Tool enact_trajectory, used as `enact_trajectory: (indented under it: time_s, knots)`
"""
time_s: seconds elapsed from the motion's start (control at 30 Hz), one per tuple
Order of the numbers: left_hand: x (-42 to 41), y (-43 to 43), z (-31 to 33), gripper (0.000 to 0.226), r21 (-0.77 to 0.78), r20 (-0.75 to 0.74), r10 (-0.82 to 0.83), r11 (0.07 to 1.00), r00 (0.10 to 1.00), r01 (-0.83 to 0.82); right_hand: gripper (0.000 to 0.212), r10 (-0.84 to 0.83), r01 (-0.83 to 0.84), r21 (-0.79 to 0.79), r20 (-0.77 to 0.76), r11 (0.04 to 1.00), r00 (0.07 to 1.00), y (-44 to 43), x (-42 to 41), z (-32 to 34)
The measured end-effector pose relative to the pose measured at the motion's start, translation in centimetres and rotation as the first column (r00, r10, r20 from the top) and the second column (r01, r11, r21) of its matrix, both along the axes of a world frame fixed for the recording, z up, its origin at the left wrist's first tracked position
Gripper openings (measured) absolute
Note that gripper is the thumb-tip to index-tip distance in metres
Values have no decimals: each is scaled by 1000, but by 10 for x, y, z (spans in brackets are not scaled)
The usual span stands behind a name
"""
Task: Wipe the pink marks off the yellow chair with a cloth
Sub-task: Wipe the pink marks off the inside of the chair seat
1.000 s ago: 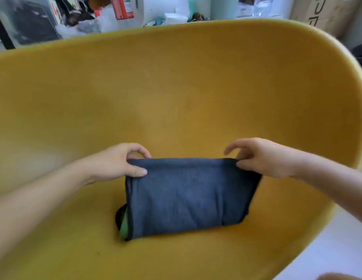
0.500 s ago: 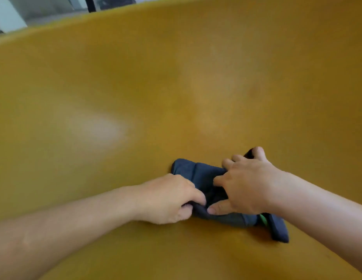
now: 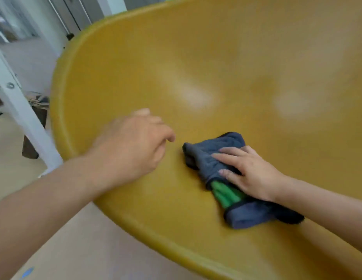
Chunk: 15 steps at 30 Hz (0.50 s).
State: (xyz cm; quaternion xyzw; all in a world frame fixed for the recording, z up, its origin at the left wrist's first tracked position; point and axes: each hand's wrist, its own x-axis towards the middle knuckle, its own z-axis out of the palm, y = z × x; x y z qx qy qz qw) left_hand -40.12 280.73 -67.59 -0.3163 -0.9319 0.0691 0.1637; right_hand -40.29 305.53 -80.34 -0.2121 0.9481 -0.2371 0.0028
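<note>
Yellow chair (image 3: 226, 57): right hand (image 3: 255, 174) presses cloth (image 3: 208, 156).

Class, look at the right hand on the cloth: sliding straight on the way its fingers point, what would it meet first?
Probably the left hand, just beyond the cloth; the right hand points at it. Blur hides whether it touches the yellow chair.
</note>
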Motion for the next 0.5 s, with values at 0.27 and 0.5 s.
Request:
enact_trajectory:
  time_s: [0.27, 0.5]
  knots:
    - [39, -114, -2, 26, 533, -82, 329, 812, 941, -238, 71, -71, 103, -247, 135, 964, 988, -103, 90, 48]
    - [32, -134, 2, 28, 676, 53, 114, 727, 992, -119, 67, -155, 154, 20, 146, 988, 977, -118, 140, 55]
